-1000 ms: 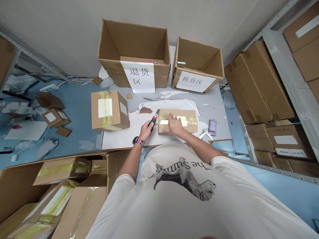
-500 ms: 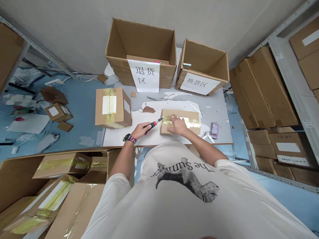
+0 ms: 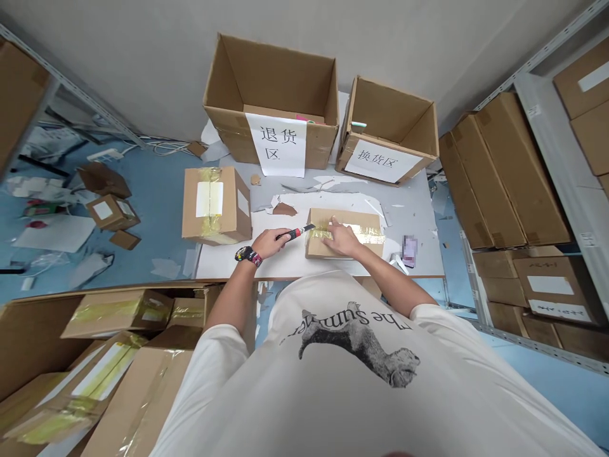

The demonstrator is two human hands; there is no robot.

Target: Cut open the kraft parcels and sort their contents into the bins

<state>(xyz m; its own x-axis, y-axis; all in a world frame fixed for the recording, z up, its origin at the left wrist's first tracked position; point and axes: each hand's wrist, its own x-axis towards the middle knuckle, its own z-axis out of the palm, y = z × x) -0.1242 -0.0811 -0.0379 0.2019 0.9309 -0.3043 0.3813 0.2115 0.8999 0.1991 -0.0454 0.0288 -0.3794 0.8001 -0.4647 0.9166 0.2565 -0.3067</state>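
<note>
A taped cardboard box (image 3: 316, 249) lies flat near the table's front edge, with shiny yellowish tape along its top and a white label partly under my hand. My right hand (image 3: 343, 238) rests on its top, fingers spread. My left hand (image 3: 269, 242) is wrapped round a red and black utility knife (image 3: 295, 233). The knife's blade points right and its tip is at the box's left end, by the tape; whether it cuts in cannot be made out. A larger taped box (image 3: 191, 206) stands to the left of my left hand.
Two open cartons with paper signs, a large one (image 3: 223, 133) and a smaller one (image 3: 423, 166), stand at the back. A phone (image 3: 409, 251) lies right of the box. Paper scraps (image 3: 328, 200) litter the table. A big carton (image 3: 28, 317) of parcels is at lower left; shelves flank both sides.
My left hand has shifted slightly up and right, and the knife lies flatter, its tip now at the box's left end. My right hand stays on the box.
</note>
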